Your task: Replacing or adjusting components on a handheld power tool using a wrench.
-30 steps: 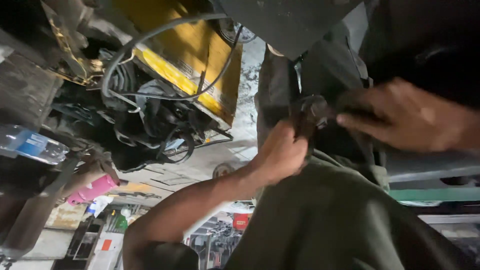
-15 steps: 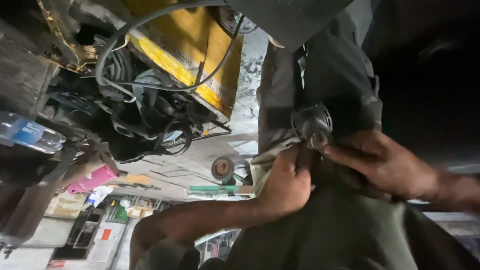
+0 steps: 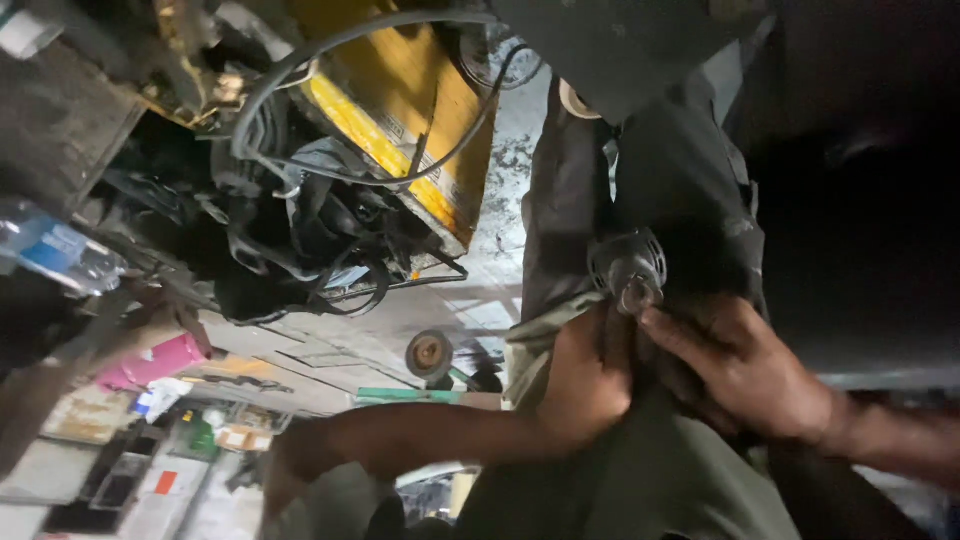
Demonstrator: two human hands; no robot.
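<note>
Both hands' grip (image 3: pixel 585 385) (image 3: pixel 745 375) curled tight around a small grey power tool (image 3: pixel 628 270), fingers closed.

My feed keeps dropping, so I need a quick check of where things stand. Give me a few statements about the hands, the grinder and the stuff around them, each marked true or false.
1. Both hands are at the grinder. True: the left hand and the right hand close in on it from below.
2. The right hand is empty and far from the tool. False: its fingers reach up to the grinder's head.
3. A yellow machine sits beyond the hands. True.
4. Cables lie coiled beside the yellow machine. True.
5. The loose disc is in the left hand. False: it lies apart, to the left of the hands.
</note>
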